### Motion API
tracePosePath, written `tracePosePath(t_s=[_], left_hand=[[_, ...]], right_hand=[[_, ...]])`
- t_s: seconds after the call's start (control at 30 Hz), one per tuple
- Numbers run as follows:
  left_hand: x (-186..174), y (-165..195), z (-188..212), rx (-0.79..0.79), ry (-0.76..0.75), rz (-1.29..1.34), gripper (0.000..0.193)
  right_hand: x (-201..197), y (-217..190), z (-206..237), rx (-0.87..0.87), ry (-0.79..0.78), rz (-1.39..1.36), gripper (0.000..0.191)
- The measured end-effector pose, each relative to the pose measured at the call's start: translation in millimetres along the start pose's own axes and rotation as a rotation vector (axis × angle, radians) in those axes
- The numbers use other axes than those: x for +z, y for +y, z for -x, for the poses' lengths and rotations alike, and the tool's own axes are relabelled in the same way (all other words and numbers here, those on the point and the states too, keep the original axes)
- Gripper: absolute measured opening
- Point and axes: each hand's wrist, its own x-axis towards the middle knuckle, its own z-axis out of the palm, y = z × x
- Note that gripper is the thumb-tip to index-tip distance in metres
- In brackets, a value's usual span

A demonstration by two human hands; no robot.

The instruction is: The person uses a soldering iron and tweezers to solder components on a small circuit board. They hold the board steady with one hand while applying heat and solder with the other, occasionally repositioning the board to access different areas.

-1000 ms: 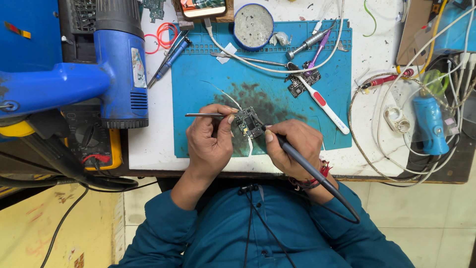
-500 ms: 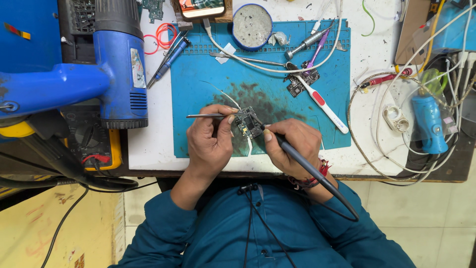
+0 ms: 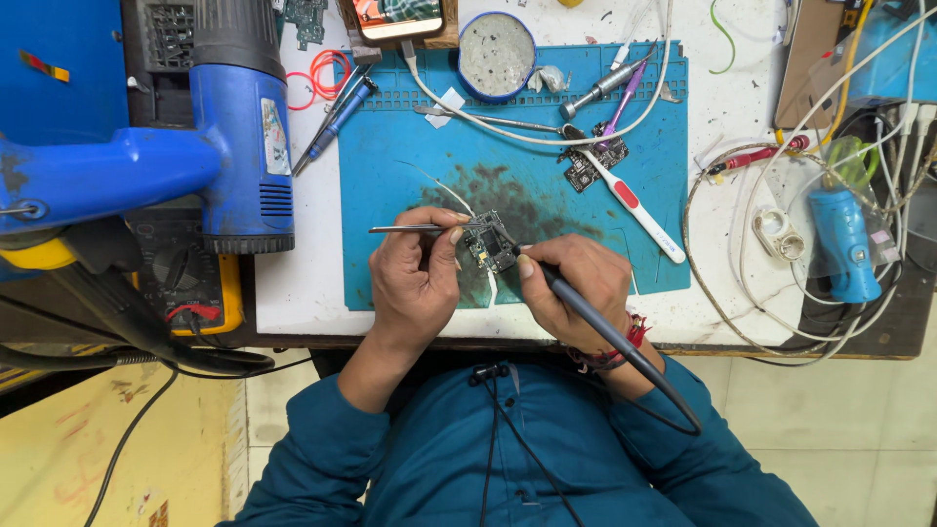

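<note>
White workbench [image 3: 322,283]: bears blue silicone work mat [image 3: 410,166], blue hot-air gun [image 3: 234,127], yellow multimeter [image 3: 195,283], coiled white cable [image 3: 722,283], red wire loop [image 3: 317,73].

Lit phone screen [image 3: 395,14] at the top edge (partly cut off), pale label [image 3: 273,137] on blue heat gun [image 3: 234,127]

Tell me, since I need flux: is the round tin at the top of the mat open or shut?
Open: the round tin has no lid and its grey contents show.
</note>
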Motion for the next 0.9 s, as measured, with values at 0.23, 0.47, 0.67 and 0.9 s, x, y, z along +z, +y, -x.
tracePosePath(t_s=[0.23,0.47,0.67,0.9], left_hand=[[-0.2,0.4,-0.2,-0.005,-0.005,0.018,0.011],[0.5,0.1,-0.9,-0.002,0.005,-0.043,0.010],[0.4,0.5,-0.3,0.019,-0.002,-0.019,0.011],[-0.2,1.8,0.1,0.018,-0.016,-0.039,0.011]], right_hand=[[-0.7,-0.8,1.6,0.018,-0.003,-0.001,0.008],[0.2,-0.4,0.8,0.016,0.018,0.018,0.008],[-1.8,-0.9,1.3,0.003,0.011,0.006,0.007],[-1.3,-0.1,1.4,0.017,0.014,0.005,0.007]])
